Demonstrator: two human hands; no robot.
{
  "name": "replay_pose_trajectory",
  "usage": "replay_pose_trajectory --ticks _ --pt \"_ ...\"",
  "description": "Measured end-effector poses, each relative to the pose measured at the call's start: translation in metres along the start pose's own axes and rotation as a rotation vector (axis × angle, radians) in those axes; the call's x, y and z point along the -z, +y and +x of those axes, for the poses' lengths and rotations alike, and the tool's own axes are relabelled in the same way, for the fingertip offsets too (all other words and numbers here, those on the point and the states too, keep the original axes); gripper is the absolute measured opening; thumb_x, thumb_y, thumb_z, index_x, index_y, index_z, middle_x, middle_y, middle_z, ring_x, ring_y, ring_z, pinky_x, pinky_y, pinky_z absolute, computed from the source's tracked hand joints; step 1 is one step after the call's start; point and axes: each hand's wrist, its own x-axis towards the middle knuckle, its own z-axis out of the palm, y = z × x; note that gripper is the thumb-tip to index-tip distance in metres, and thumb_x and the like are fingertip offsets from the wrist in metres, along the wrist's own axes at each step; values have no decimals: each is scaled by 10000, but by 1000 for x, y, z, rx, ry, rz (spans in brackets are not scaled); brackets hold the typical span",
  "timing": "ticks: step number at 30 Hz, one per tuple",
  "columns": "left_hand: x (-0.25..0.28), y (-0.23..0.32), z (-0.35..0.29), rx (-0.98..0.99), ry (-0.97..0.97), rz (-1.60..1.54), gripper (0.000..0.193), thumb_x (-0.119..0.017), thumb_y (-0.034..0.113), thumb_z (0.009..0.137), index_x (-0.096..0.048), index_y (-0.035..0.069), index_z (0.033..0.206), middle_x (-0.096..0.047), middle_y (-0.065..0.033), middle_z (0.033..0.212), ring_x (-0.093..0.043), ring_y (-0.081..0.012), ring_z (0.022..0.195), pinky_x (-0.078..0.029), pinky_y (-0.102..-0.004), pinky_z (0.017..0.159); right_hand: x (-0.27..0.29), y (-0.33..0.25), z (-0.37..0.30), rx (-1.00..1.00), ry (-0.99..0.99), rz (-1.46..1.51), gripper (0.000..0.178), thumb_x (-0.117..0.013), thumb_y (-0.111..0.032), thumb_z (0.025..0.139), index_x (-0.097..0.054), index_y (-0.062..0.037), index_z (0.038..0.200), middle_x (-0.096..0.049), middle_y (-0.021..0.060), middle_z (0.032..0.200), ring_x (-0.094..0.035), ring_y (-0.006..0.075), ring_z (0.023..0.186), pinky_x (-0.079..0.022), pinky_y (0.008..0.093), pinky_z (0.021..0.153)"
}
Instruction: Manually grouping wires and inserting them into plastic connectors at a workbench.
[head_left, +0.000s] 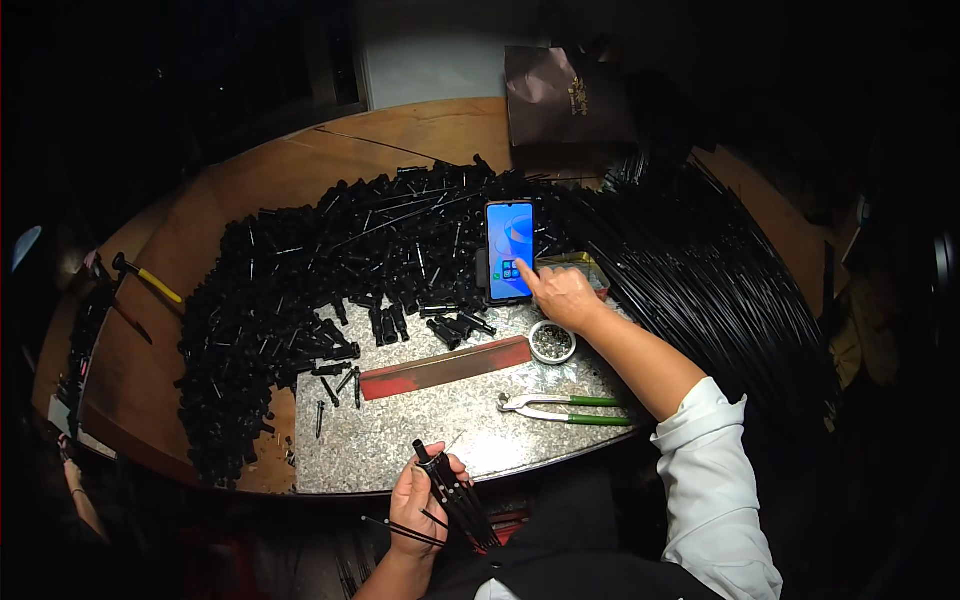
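Note:
In front of my body, my left hand (408, 495) is closed around a black hub with thin black rods (462, 500) fanning down from it. Several of the rods have small pale tips. My right hand (562, 295) reaches forward with its index finger stretched out to the lit screen of a smartphone (510, 232); it grips nothing. The phone stands upright, leaning against a dark support. Just below that hand is a small white bowl (552, 342) of tiny metal pieces. Green-handled pliers (565, 408) lie near my right forearm.
A large heap of black tubular parts (290, 270) covers the left and back of the table. Long black rods (700, 260) pile up on the right. A worn red bar (445, 368) lies on the stone slab (400, 450). A hammer (148, 278) rests far left; a brown paper bag (565, 100) stands behind.

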Motion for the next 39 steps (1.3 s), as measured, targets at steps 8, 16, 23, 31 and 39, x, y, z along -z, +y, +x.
replay_pose_trajectory --ticks 8,16,23,31,39 --pt "1 0 0 -2 -8 -12 367 -391 250 974 -431 -22 1218 -558 -141 975 -561 -214 866 -475 -360 825 3 4 -1 83 26 9 630 -511 -107 788 -323 -103 1389 -584 107 712 -612 230 594 -489 348 512" --pt "1 -2 0 -21 49 53 380 -406 287 957 -423 -10 1194 -559 -166 931 -581 -266 842 -498 -395 776 -4 5 2 -130 26 -38 596 -505 -171 826 -323 -60 1383 -599 105 734 -599 210 582 -484 331 508" --pt "-1 0 -1 -24 -18 3 360 -384 243 975 -437 -27 1207 -562 -147 971 -568 -226 867 -484 -366 814 6 1 1 59 -23 15 623 -495 -116 802 -311 -101 1396 -590 119 715 -613 235 579 -483 353 511" --pt "-1 -1 -1 -14 42 35 357 -448 233 937 -421 -17 1190 -558 -165 930 -581 -263 839 -498 -385 777 4 5 0 -45 79 34 588 -497 -123 810 -340 -82 1375 -589 109 703 -605 230 556 -477 342 492" --pt "1 0 0 -7 -25 25 382 -399 271 971 -442 -22 1212 -573 -141 968 -574 -199 850 -481 -332 797 5 1 8 19 23 14 576 -499 -144 828 -337 -112 1380 -582 105 712 -606 227 571 -478 343 490"
